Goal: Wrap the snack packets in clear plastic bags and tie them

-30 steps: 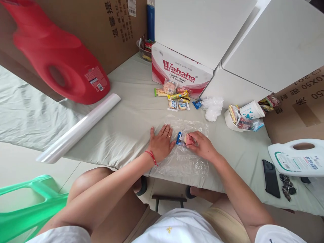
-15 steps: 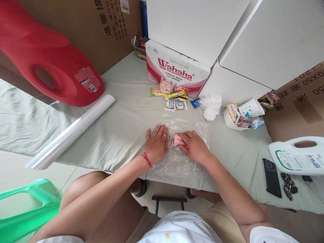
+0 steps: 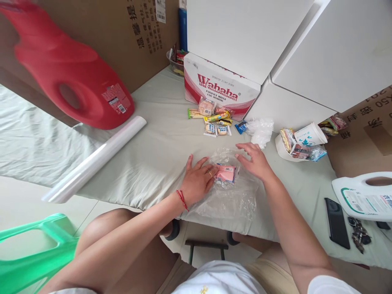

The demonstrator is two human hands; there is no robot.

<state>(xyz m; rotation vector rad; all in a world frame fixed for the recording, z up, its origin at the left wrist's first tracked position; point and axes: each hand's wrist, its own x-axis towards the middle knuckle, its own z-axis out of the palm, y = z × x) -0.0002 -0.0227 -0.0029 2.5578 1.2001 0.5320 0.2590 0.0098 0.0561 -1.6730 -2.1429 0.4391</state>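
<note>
1. A small pink packet (image 3: 226, 173) lies on a clear plastic sheet (image 3: 228, 206), in the far half of the sheet, between the two hands.
2. The left hand (image 3: 197, 181) rests palm down on the left part of the sheet, its thumb and fingers apart. Its fingertips reach the left edge of the packet and overlap it slightly; nothing is pinched between them.
3. The right hand (image 3: 255, 161) is to the right of the packet and a little to the far side, thumb and forefinger parted and pointing left. They close on nothing, and the packet lies outside this hand, just beside the thumb. Whether the hand touches the plastic, I cannot tell.
4. Sheet and packet lie on a pale green cloth (image 3: 159, 157), the near edge of the sheet close to the near edge of the cloth.
5. Beyond the packet, snack packs (image 3: 217, 118) are grouped against the Wahaha box (image 3: 220, 87). To their right are a small blue packet (image 3: 241, 127) and a crumpled clear bag (image 3: 261, 130), the bag just beyond the right hand.
6. Farther right stands a white bowl (image 3: 283, 152) with more packs and a tilted paper cup (image 3: 310, 134).
</note>
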